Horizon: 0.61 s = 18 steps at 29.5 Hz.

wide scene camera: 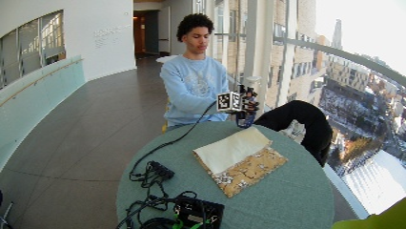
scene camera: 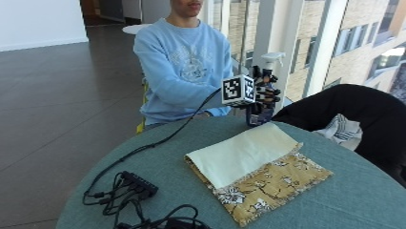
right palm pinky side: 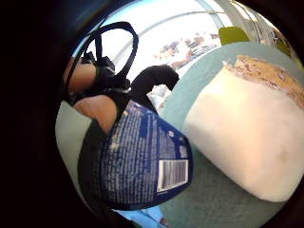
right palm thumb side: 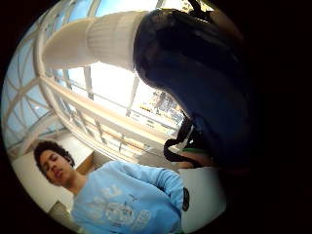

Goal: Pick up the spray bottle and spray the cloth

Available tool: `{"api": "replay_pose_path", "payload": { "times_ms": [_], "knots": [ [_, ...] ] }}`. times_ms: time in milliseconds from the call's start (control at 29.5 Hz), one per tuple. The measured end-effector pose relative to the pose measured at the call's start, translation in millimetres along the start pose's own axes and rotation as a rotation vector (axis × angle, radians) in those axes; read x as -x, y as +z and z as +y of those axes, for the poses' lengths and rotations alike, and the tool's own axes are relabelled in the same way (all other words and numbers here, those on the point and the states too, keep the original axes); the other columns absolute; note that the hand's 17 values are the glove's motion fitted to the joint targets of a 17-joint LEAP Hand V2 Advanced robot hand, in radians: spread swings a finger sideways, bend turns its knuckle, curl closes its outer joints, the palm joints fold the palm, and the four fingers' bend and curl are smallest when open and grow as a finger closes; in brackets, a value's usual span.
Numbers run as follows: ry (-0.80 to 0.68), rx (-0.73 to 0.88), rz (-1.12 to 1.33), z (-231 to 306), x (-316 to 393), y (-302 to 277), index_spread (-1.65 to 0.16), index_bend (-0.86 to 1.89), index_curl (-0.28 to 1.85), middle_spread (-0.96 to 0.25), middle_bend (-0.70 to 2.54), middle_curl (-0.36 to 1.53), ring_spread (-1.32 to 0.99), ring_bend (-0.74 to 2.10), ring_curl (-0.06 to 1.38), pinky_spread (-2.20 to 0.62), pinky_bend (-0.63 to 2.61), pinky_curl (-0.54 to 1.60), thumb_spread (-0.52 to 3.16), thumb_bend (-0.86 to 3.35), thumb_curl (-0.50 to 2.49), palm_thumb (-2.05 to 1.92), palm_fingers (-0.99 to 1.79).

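Note:
The spray bottle (scene camera: 263, 112), dark blue with a white trigger head (scene camera: 271, 58), is lifted above the far edge of the round table. My gloved right hand (scene camera: 264, 92) grips its neck, fingers curled round it. In the little finger side palm view the bottle's blue label (right palm pinky side: 142, 161) fills the space near the palm, with my fingers (right palm pinky side: 97, 107) beside it. The white spray head (right palm thumb side: 97, 41) shows in the thumb side palm view. The cloth (scene camera: 254, 167) lies folded on the table, cream side (scene camera: 241, 155) up over a yellow floral side (scene camera: 279, 183), just in front of the bottle.
A teal cloth covers the round table (scene camera: 126, 191). Black cables and a power strip (scene camera: 136, 186) lie at the near left edge. A chair with a dark jacket (scene camera: 355, 114) stands at the table's right side. Windows run behind the person.

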State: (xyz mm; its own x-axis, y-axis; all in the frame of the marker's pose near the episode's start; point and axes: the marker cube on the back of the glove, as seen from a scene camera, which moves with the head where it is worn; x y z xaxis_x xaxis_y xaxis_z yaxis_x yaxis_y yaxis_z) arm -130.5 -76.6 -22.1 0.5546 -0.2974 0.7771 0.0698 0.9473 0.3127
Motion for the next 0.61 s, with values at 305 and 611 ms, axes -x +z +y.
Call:
{"api": "replay_pose_path", "payload": {
  "times_ms": [305, 611],
  "knots": [
    [-0.003, 0.0, -0.017, 2.6, -10.1, 4.4, -0.34, 0.09, 0.2, -0.07, 0.26, 0.44, 0.01, 0.48, 0.36, 0.19, 0.33, 0.37, 0.86, -0.03, 0.66, 0.87, 0.91],
    [0.029, 0.027, 0.049, 19.6, -7.1, -24.3, -0.37, 0.06, 0.18, -0.07, 0.21, 0.43, -0.02, 0.47, 0.37, 0.21, 0.38, 0.39, 0.95, -0.06, 0.58, 0.74, 0.74]
  ]
}}
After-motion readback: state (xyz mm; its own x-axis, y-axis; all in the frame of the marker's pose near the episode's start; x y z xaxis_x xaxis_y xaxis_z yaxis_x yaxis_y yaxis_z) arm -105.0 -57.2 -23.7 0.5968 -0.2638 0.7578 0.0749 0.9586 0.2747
